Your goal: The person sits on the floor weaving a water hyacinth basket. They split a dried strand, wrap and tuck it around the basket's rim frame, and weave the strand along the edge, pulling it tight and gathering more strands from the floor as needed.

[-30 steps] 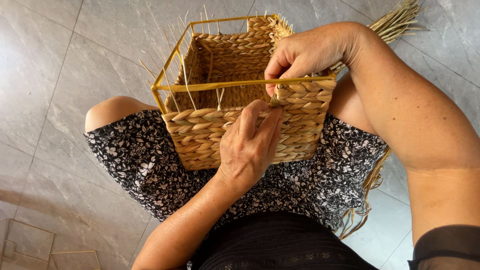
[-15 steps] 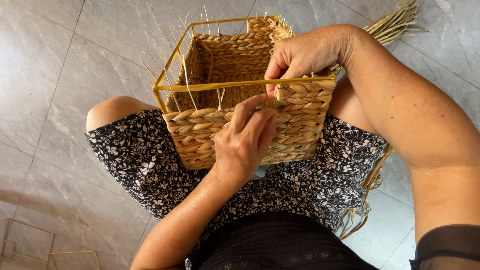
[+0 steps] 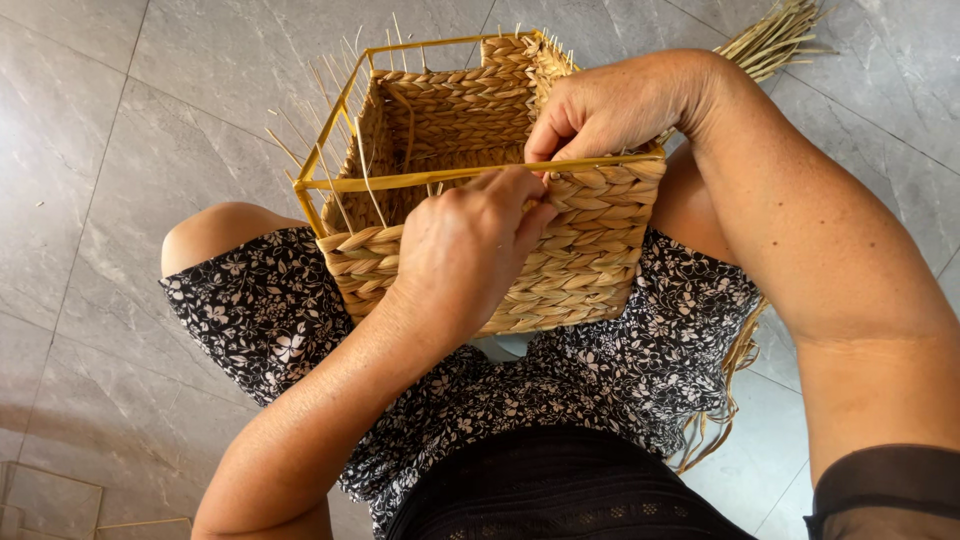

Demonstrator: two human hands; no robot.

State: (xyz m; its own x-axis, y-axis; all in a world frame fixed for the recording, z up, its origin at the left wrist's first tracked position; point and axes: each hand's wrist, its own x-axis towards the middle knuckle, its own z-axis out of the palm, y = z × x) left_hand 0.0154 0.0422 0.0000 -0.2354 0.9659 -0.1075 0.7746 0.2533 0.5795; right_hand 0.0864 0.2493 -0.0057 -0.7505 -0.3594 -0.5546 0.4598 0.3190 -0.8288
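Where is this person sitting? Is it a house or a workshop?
Hard to say for sure: probably a room at home or a small craft space. The floor is large glossy grey tiles, a half-woven basket rests on the person's lap, and loose straw bundles lie on the tiles nearby.

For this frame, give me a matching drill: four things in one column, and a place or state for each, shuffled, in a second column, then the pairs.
Things:
1. woven basket
2. left hand
3. right hand
4. bundle of loose straw

Places or states:
A. lies on the tiled floor, beyond the right arm
B. rests on the lap, over the flowered dress
C. grips the top rim at the near right corner
D. presses on the outer front wall, fingertips at the yellow rim

Pairs: 1-B, 2-D, 3-C, 4-A
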